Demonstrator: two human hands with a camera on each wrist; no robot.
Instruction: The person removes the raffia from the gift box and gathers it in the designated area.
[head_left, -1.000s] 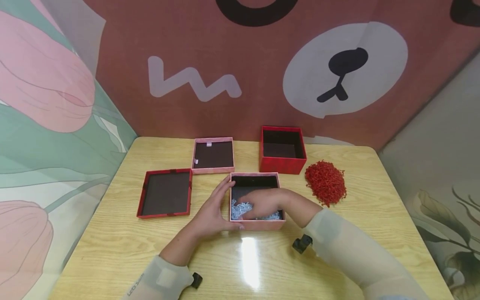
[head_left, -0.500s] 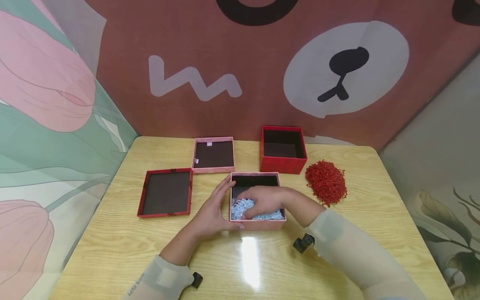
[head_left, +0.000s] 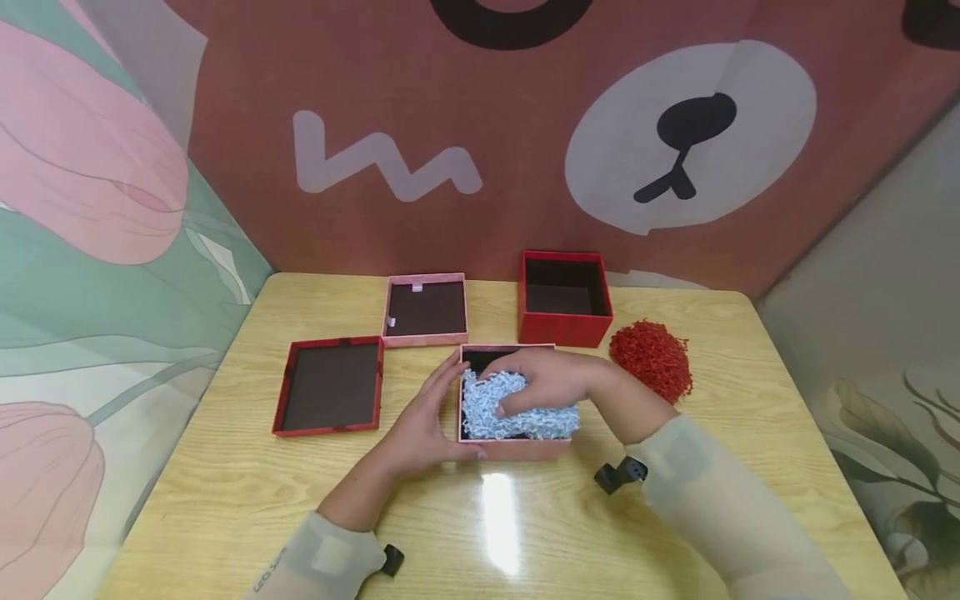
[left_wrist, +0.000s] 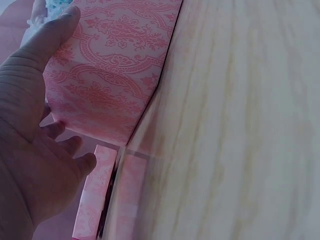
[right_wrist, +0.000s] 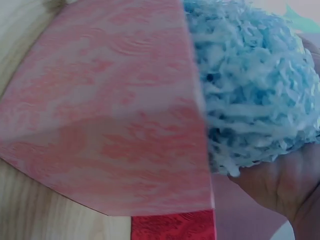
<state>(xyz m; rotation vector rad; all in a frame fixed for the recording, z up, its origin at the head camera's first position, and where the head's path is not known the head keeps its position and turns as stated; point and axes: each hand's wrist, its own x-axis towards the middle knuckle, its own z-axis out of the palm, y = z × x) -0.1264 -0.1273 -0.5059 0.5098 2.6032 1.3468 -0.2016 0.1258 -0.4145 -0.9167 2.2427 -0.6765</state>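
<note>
A pink patterned box (head_left: 525,451) stands at the middle of the table. My left hand (head_left: 417,433) holds its left front corner, the thumb (left_wrist: 52,35) on the front face in the left wrist view and the fingers along the side. Over the box, my right hand (head_left: 553,379) grips a big clump of pale blue shredded paper (head_left: 491,404). The clump stands up past the box rim in the right wrist view, with the palm (right_wrist: 282,182) against it. Its right end overhangs the box's right wall, and the fingertips are partly buried.
A red box (head_left: 566,330) without its lid stands behind to the right, near a heap of red shredded paper (head_left: 651,360). To the left lie a pink lid (head_left: 427,310) and a red lid (head_left: 333,387), both inside up. A printed wall backs the table.
My right hand has risen and shifted slightly right, lifting the blue shredded paper from the bottom of the box to above its rim. The left hand stays on the box.
</note>
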